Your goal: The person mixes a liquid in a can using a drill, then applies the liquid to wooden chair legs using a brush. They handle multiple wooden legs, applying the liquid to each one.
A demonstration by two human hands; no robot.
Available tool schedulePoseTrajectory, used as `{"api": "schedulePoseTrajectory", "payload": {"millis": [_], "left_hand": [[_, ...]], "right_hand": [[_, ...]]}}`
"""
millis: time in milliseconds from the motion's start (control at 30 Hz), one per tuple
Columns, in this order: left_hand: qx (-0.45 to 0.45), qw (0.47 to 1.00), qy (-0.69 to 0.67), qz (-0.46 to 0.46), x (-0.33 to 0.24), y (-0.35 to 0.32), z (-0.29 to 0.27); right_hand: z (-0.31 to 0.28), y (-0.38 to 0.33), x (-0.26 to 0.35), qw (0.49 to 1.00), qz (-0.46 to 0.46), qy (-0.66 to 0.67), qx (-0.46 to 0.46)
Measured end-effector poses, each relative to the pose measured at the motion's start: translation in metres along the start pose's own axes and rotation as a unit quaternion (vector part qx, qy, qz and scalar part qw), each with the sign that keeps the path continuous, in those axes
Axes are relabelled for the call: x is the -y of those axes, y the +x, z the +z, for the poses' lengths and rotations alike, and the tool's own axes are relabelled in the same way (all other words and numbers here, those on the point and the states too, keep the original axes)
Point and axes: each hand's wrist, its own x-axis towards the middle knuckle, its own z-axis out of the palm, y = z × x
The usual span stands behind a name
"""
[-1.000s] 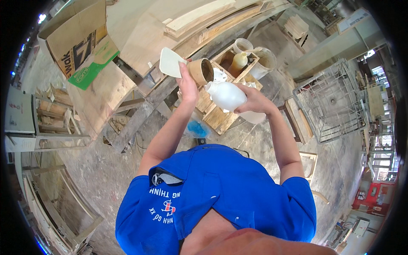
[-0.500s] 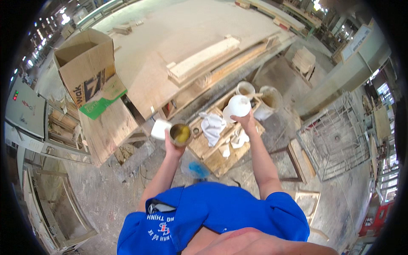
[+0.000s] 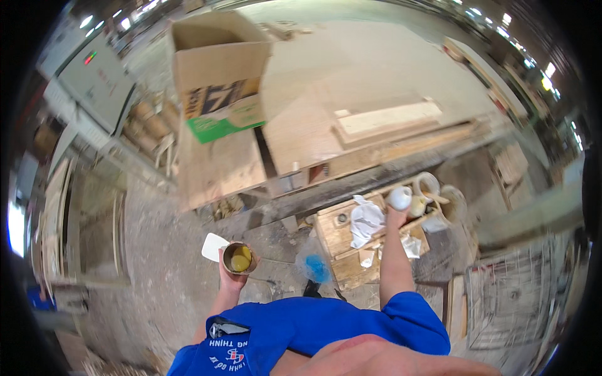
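My left hand (image 3: 231, 279) is closed around a can (image 3: 228, 266) with yellow liquid inside, held out over the floor. A flat white piece (image 3: 214, 245) sticks out beside the can; whether the same fingers grip it I cannot tell. Far right, my right arm reaches out to a low wooden stand, where my right hand (image 3: 396, 218) is closed on a white rounded bottle (image 3: 399, 197). Right beside that bottle stands a yellowish-white bottle (image 3: 417, 206). A crumpled white cloth (image 3: 367, 220) lies just left of my right hand.
Two dusty buckets, one a white bucket (image 3: 427, 183), stand past the bottles. White scraps (image 3: 410, 246) lie on the wooden stand (image 3: 347, 271). A clear bag with something blue (image 3: 316, 268) sits near my body. Beyond are a large board table (image 3: 376, 75), planks (image 3: 395, 120) and a cardboard box (image 3: 216, 69).
My view has swung left. My right hand has carried the white bottle to beside the other containers on the stand. My left hand still holds the can, now further from the stand.
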Motion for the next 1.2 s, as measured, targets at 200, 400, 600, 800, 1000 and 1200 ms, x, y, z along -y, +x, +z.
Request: {"api": "schedulePoseTrajectory", "payload": {"millis": [200, 400, 600, 800, 1000, 1200], "left_hand": [[0.034, 0.997, -0.035, 0.067, -0.044, -0.046, -0.043], [0.016, 0.979, -0.153, 0.132, -0.106, -0.122, -0.114], [-0.028, 0.958, -0.150, 0.241, -0.203, -0.232, -0.213], [-0.068, 0.944, -0.138, 0.293, -0.278, -0.326, -0.275], [-0.086, 0.917, -0.200, 0.335, -0.324, -0.341, -0.307], [-0.038, 0.932, -0.139, 0.333, -0.419, -0.306, -0.317]], "right_hand": [[-0.014, 0.011, -0.015, 0.996, -0.069, -0.056, 0.022], [-0.016, -0.084, 0.021, 0.969, -0.220, -0.028, -0.105], [0.012, -0.311, 0.054, 0.932, -0.338, 0.110, 0.075], [0.076, -0.547, 0.042, 0.768, -0.390, 0.112, 0.496], [0.098, -0.679, 0.044, 0.589, -0.467, -0.059, 0.657], [0.158, -0.733, 0.019, 0.485, -0.410, -0.162, 0.755]]}}
